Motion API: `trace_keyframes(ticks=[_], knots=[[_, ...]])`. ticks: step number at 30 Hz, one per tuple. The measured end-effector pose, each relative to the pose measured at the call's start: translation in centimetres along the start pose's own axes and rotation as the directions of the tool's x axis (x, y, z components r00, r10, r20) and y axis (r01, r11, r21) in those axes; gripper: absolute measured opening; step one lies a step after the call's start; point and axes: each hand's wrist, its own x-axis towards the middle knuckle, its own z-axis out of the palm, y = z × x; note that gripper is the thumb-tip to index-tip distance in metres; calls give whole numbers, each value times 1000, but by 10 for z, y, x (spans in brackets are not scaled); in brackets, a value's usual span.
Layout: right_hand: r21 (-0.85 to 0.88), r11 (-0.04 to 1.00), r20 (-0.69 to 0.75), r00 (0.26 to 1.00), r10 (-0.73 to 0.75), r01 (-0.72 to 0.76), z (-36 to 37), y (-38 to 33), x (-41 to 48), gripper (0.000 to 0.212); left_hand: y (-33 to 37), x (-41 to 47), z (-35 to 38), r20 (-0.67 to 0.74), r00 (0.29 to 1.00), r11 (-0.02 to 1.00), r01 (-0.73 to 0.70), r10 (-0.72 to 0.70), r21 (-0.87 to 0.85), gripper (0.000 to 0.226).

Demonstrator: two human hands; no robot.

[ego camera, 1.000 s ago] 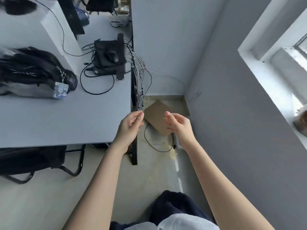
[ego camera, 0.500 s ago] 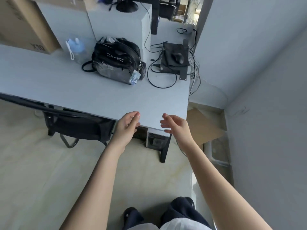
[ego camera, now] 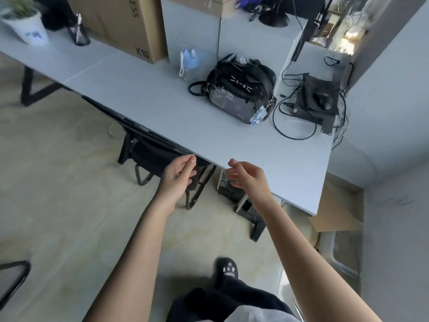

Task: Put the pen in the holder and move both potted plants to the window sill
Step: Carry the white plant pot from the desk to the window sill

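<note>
Potted plant (ego camera: 26, 26) far off on desk (ego camera: 162, 108), left hand (ego camera: 177, 180) and right hand (ego camera: 247, 178) grip apparently loose, empty

One view only: head camera, worn on my head, wide-angle. Faces forward and steeply down over my two forearms. Near field: my left hand (ego camera: 178, 176) and right hand (ego camera: 247, 176), my foot on the floor (ego camera: 58, 205). Middle field: the grey desk (ego camera: 162, 108), seen from above its front edge. Far corner, upper left: a potted plant (ego camera: 27, 26), blurred. No second view to overlap.
</note>
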Motion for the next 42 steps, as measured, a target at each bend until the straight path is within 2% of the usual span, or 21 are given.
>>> trace_keyframes(ticks=[10,15,19,23,27,34,42], knots=[[-60,996,245,968,-45,61,71,-40,82,29,18,45,-55,-207,978,1000,-5,1,-18,31],[-45,997,360,932,-40,60,110,-56,117,41,20,65,-83,-326,945,998,13,-34,-65,30],[-92,993,433,901,-31,78,148,-61,135,32,16,71,-110,-399,914,993,25,-70,-115,32],[-102,991,494,869,-21,82,192,-71,144,28,17,75,-145,-468,881,989,3,-72,-146,12],[-102,989,552,833,-31,105,243,-84,148,23,17,86,-192,-521,849,985,-5,-87,-173,21],[-84,991,539,841,-41,103,344,-100,163,21,21,113,-293,-510,855,986,5,-91,-169,24],[-65,993,499,865,-50,95,452,-116,179,40,28,138,-405,-501,860,991,34,-97,-133,25]])
